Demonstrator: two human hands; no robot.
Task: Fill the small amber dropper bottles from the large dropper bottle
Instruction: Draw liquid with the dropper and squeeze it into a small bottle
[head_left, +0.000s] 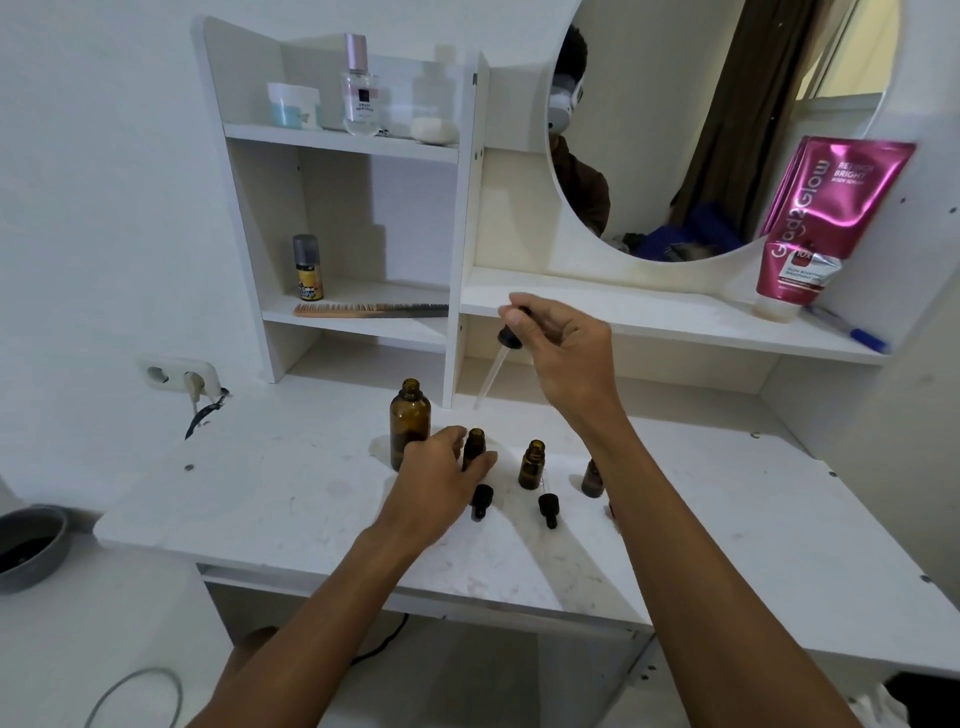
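Small amber bottle (474, 448) gripped by left hand (439, 470) | right hand (563, 353) pinches dropper (501, 353) (two caps (481, 501) lie nearby)

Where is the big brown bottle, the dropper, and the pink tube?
big brown bottle (410, 421): head view, on its glass body.
dropper (509, 336): head view, on its black collar, held in right hand (566, 353).
pink tube (826, 208): head view, on its printed front.

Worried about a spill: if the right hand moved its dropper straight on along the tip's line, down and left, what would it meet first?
Probably the small amber bottle that the left hand steadies, at its open mouth; the right hand's glass dropper points there, though depth is unclear.
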